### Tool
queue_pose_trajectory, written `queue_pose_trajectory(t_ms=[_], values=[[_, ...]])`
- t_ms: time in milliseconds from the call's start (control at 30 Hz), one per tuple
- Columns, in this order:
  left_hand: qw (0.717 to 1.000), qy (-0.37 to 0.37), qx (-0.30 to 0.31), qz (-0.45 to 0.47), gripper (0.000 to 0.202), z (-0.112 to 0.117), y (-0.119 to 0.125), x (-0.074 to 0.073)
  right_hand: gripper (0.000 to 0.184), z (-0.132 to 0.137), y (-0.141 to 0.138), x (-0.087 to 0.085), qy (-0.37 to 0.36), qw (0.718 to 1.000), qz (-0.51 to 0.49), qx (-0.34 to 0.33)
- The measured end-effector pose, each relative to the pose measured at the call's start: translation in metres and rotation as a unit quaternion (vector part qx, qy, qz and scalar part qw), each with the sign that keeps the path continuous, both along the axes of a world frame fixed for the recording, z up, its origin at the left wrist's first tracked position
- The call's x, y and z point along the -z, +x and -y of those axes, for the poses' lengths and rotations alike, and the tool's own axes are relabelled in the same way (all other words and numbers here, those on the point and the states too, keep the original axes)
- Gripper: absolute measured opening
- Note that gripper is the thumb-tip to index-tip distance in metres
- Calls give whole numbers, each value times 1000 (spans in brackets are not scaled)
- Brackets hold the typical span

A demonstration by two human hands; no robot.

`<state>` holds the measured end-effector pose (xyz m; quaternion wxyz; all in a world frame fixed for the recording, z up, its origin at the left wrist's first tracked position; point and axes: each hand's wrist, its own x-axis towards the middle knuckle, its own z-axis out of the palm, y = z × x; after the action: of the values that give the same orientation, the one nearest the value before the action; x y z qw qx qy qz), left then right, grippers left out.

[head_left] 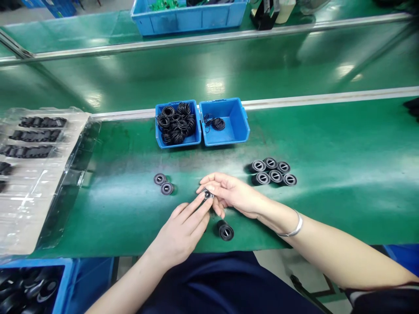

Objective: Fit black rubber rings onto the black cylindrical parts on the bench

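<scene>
A small black round part with a slotted face sits between my two hands, above the green bench mat. The fingertips of my left hand pinch it from the lower left. My right hand, with a silver bangle at the wrist, holds it from the right. A matching part stands just below my right hand. Two more lie to the left, and a cluster of several sits to the right. Black rubber O-rings fill a blue bin ahead.
A second blue bin with a few O-rings touches the first. A clear plastic tray of black parts lies at left, and a blue crate sits below it. A metal rail crosses behind, beyond which stands a blue bin.
</scene>
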<state>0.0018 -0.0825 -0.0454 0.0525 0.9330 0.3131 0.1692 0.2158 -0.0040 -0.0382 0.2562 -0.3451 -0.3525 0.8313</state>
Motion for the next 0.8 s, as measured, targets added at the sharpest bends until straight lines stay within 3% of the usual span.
queue_pose_trajectory(t_ms=[267,500,800], values=[[999,22,-37,13,34,2,9,-1,20,-1,5,-6,-24,1000,-5,-7],[999,12,-50,12,37,3,9,0,25,-3,4,-1,-12,1000,-12,-18],[1000,-1,-20,6,33,4,5,-1,20,-1,5,-4,-25,1000,-16,1]])
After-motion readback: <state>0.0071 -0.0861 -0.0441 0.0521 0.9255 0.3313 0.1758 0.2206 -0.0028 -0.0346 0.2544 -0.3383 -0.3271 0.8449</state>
